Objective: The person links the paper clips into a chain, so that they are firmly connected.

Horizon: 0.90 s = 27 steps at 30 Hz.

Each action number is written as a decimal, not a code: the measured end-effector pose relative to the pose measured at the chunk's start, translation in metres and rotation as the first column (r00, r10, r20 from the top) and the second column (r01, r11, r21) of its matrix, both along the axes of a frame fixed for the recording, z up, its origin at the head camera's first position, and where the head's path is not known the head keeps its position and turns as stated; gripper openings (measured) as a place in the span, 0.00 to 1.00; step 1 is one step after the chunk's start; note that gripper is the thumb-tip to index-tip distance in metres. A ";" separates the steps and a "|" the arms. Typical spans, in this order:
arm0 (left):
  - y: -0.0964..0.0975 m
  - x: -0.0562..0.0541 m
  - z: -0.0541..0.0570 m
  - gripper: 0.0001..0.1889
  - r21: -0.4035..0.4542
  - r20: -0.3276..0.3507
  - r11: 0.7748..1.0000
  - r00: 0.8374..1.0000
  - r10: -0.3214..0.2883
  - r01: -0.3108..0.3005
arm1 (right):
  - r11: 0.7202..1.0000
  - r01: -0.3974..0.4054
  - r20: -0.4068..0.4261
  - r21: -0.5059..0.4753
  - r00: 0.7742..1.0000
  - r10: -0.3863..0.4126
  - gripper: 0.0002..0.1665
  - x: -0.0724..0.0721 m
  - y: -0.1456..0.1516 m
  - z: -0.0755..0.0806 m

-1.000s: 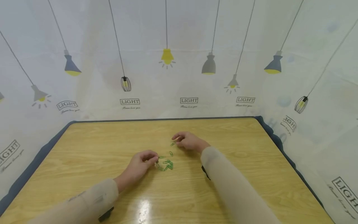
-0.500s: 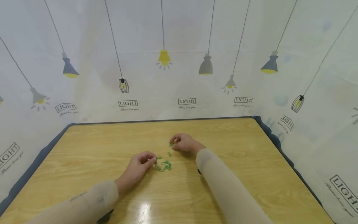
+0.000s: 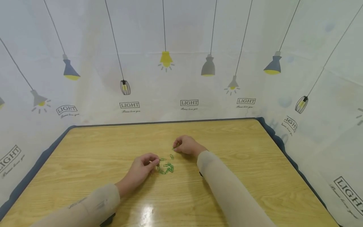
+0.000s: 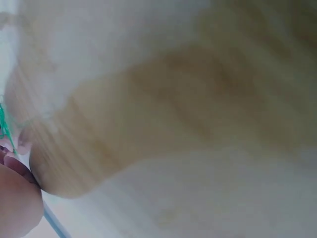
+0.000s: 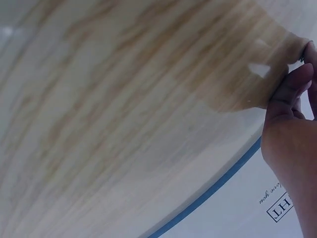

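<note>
In the head view my left hand pinches, between thumb and forefinger, one end of what looks like a chain of green paper clips. Its other clips curve over the table toward a small cluster. A green paper clip extends just right of those fingertips; whether it is linked cannot be told. Farther back, my right hand pinches a single paper clip, mostly covered by the fingers. Between the hands lies a loose paper clip. The left wrist view shows some green clips at its edge.
A wood-grain table spreads under both hands, with a dark blue edge along its back and sides. Behind it hangs a pale curtain printed with lamps and lettering.
My right hand's fingers have closed on the paper clip that lay at their tips and have drawn it in. The left hand keeps its pinch. The whole head view has shifted slightly.
</note>
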State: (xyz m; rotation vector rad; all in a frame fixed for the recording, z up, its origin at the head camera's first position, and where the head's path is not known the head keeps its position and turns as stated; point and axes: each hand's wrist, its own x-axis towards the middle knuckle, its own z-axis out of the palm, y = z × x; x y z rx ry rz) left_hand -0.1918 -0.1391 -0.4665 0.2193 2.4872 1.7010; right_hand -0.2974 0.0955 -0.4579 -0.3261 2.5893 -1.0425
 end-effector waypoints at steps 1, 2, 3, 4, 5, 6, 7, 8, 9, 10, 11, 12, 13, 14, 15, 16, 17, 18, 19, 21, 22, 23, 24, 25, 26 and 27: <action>0.001 0.000 0.001 0.09 0.001 0.001 1.000 1.000 0.000 0.000 | 1.000 0.002 -0.001 0.006 1.000 -0.002 0.02 0.000 0.000 0.000; 0.002 0.001 0.001 0.09 0.001 0.001 1.000 1.000 0.000 0.000 | 1.000 0.004 0.000 0.010 1.000 -0.004 0.03 0.000 0.000 0.001; 0.003 0.001 0.001 0.09 0.001 0.002 1.000 1.000 -0.003 0.003 | 1.000 0.005 -0.002 0.016 1.000 -0.005 0.03 0.000 0.000 0.001; 0.004 0.001 0.002 0.09 0.002 0.003 1.000 1.000 -0.004 0.004 | 1.000 0.006 -0.001 0.020 1.000 -0.006 0.03 0.000 -0.001 0.001; 0.005 0.001 0.002 0.09 0.003 0.005 1.000 1.000 -0.005 0.005 | 1.000 0.006 -0.001 0.026 1.000 -0.006 0.03 0.000 -0.001 0.002; 0.006 0.002 0.002 0.09 0.003 0.009 1.000 1.000 -0.004 0.004 | 0.999 0.005 -0.002 0.032 1.000 -0.005 0.03 0.000 -0.001 0.001; 0.007 0.002 0.002 0.09 0.004 0.012 1.000 1.000 -0.004 0.004 | 0.999 0.004 -0.002 0.035 1.000 -0.004 0.03 0.000 -0.002 0.001; 0.007 0.002 0.002 0.09 0.006 0.016 1.000 1.000 -0.003 0.003 | 0.999 0.003 -0.001 0.039 1.000 -0.003 0.03 0.000 -0.002 0.001; 0.008 0.003 0.003 0.09 0.006 0.019 1.000 1.000 -0.004 0.004 | 0.999 0.001 -0.002 0.042 1.000 -0.001 0.03 -0.001 -0.002 0.001; 0.009 0.003 0.003 0.09 0.005 0.020 1.000 1.000 -0.004 0.004 | 0.999 0.001 0.001 0.041 1.000 -0.001 0.03 -0.001 -0.002 0.001; 0.009 0.003 0.003 0.08 0.005 0.021 1.000 1.000 -0.005 0.005 | 0.999 -0.002 0.001 0.038 1.000 0.002 0.03 0.000 -0.001 0.000; 0.010 0.004 0.004 0.08 0.006 0.023 1.000 1.000 -0.007 0.007 | 0.999 -0.004 0.003 0.034 1.000 0.004 0.03 0.000 -0.001 0.001; 0.010 0.004 0.004 0.08 0.005 0.023 1.000 1.000 -0.010 0.010 | 1.000 -0.004 0.008 0.027 1.000 0.004 0.03 0.000 0.000 0.001; 0.011 0.004 0.004 0.08 0.004 0.023 1.000 1.000 -0.011 0.011 | 1.000 -0.007 0.011 0.018 1.000 0.007 0.03 0.001 0.001 0.002; 0.011 0.004 0.004 0.08 0.002 0.023 1.000 1.000 -0.013 0.013 | 1.000 -0.010 0.015 0.007 1.000 0.010 0.04 0.002 0.002 0.003; 0.011 0.004 0.005 0.08 0.000 0.023 1.000 1.000 -0.012 0.012 | 1.000 -0.014 0.019 -0.003 1.000 0.014 0.04 0.003 0.003 0.004; 0.012 0.004 0.004 0.08 -0.002 0.024 1.000 1.000 -0.013 0.013 | 1.000 -0.019 0.022 -0.016 1.000 0.019 0.04 0.004 0.005 0.005; 0.012 0.004 0.004 0.09 -0.005 0.025 1.000 1.000 -0.013 0.013 | 0.999 -0.022 0.025 -0.028 0.999 0.023 0.04 0.005 0.006 0.007; 0.012 0.004 0.004 0.09 -0.008 0.024 1.000 1.000 -0.013 0.013 | 0.999 -0.024 0.030 -0.040 0.999 0.025 0.04 0.006 0.007 0.007; 0.012 0.003 0.003 0.09 -0.013 0.024 1.000 1.000 -0.014 0.014 | 0.998 -0.027 0.039 -0.063 0.999 0.029 0.04 0.007 0.009 0.008; 0.012 0.003 0.003 0.09 -0.015 0.022 1.000 1.000 -0.017 0.017 | 0.997 -0.025 0.044 -0.075 0.999 0.028 0.04 0.007 0.010 0.008; 0.012 0.003 0.003 0.08 -0.017 0.018 1.000 1.000 -0.022 0.022 | 0.996 -0.023 0.050 -0.088 0.998 0.028 0.04 0.007 0.010 0.008; 0.012 0.003 0.002 0.08 -0.019 0.016 0.999 1.000 -0.027 0.028 | 0.995 -0.020 0.056 -0.099 0.998 0.025 0.04 0.008 0.011 0.008; 0.012 0.003 0.002 0.08 -0.021 0.013 0.999 0.999 -0.033 0.034 | 0.994 -0.014 0.063 -0.108 0.998 0.021 0.04 0.009 0.011 0.008; 0.012 0.004 0.002 0.08 -0.021 0.013 0.999 0.999 -0.037 0.038 | 0.993 -0.010 0.067 -0.115 0.998 0.018 0.04 0.009 0.012 0.007; 0.012 0.005 0.002 0.08 -0.018 0.014 0.999 0.999 -0.042 0.042 | 0.992 -0.003 0.072 -0.123 0.997 0.012 0.04 0.010 0.012 0.007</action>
